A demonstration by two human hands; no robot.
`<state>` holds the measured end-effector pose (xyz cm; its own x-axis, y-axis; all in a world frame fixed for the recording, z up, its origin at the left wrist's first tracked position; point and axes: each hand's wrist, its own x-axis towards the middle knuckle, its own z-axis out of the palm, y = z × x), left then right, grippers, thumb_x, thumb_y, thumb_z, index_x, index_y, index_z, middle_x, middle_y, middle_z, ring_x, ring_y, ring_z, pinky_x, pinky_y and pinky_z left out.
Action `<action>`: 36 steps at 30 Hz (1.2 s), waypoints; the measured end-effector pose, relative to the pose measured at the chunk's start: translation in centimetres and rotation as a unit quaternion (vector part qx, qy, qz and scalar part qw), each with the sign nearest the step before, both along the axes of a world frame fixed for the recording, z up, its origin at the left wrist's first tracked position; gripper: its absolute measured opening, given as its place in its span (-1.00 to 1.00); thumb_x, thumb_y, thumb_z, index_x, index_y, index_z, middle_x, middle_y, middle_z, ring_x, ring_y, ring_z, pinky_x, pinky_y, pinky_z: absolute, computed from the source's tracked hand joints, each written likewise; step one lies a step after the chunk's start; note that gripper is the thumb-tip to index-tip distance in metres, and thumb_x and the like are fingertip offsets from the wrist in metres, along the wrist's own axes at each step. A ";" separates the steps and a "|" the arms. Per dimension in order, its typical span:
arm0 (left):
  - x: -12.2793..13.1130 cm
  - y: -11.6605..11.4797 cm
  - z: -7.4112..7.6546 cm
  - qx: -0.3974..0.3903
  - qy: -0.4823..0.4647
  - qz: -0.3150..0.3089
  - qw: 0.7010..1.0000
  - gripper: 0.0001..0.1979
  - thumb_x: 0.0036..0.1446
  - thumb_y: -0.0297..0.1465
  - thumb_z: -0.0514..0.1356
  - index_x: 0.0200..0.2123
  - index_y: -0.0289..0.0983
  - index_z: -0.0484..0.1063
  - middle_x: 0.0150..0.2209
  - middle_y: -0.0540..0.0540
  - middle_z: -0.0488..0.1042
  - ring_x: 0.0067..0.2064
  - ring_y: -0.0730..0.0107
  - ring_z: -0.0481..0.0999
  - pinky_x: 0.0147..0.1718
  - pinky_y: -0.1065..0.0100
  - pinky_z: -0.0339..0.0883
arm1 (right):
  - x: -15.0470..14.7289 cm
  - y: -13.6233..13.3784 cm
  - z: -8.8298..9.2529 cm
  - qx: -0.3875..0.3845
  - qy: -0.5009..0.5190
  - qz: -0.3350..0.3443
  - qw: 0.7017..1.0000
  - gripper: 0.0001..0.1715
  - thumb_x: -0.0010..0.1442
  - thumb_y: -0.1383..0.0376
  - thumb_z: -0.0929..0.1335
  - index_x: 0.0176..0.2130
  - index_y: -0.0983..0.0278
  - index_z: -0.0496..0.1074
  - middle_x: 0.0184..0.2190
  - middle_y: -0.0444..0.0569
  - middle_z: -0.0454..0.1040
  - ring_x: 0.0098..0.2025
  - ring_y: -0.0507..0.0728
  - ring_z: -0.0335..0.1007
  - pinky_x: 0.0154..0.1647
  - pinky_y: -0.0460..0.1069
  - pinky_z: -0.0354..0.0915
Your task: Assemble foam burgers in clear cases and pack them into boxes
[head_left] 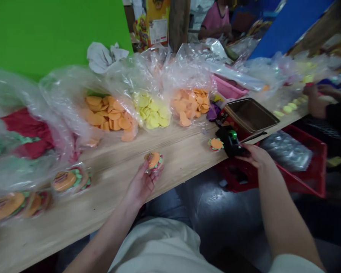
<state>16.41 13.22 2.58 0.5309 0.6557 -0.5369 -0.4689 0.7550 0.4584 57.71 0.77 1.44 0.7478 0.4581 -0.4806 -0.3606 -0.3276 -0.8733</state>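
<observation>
In my left hand (143, 182) is a small toy burger (154, 160) with an orange bun and green frill, in clear wrap, held just above the wooden table. My right hand (254, 155) reaches to the table's front edge, its fingers closed at the near end of a black tape dispenser (230, 142) with a green roll. Whether a strip of tape lies between those fingertips is too small to tell. Beside the dispenser lies another little burger (216, 144). Wrapped burgers (64, 181) rest on the left of the table, with several more pieces (8, 206) nearer the corner.
Along the back stand clear bags of orange pieces (109, 113), yellow pieces (152, 112) and red cloth-like pieces (31, 132). A brown tray (251, 113) sits at the right, above a red crate (319, 167). Another person's hand (315, 100) is at the far right.
</observation>
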 end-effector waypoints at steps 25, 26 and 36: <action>-0.7 -0.7 -1.0 0.042 0.059 -0.032 0.997 -0.71 0.10 -0.38 0.14 -0.07 -0.28 0.32 -0.05 -0.19 0.42 -0.16 0.37 0.50 -0.28 0.44 0.44 | -8.3 2.9 -3.5 0.014 -0.235 -0.120 0.965 -0.73 0.02 0.07 0.22 -0.48 0.21 0.15 -0.45 -0.12 0.37 -0.29 0.05 0.36 -0.27 -0.05 0.35; -1.0 -0.4 -1.2 0.066 0.096 -0.031 0.993 -0.70 0.07 -0.37 0.17 -0.09 -0.27 0.32 -0.13 -0.16 0.45 -0.21 0.40 0.51 -0.33 0.46 0.43 | -8.8 3.1 -3.2 0.000 -0.254 -0.109 0.961 -0.71 0.03 0.06 0.21 -0.49 0.21 0.15 -0.45 -0.08 0.39 -0.27 0.08 0.37 -0.29 -0.05 0.34; -5.6 2.3 -1.5 0.380 0.436 0.031 0.815 -0.66 -0.26 -0.41 0.37 -0.33 -0.26 0.40 -0.31 -0.13 0.40 -0.03 0.12 0.33 -0.27 0.37 0.32 | -17.0 5.2 2.7 -0.020 -0.354 -0.056 0.933 -0.59 0.19 0.04 0.04 -0.23 0.24 0.23 -0.29 0.06 0.37 -0.14 0.12 0.35 -0.23 -0.02 0.34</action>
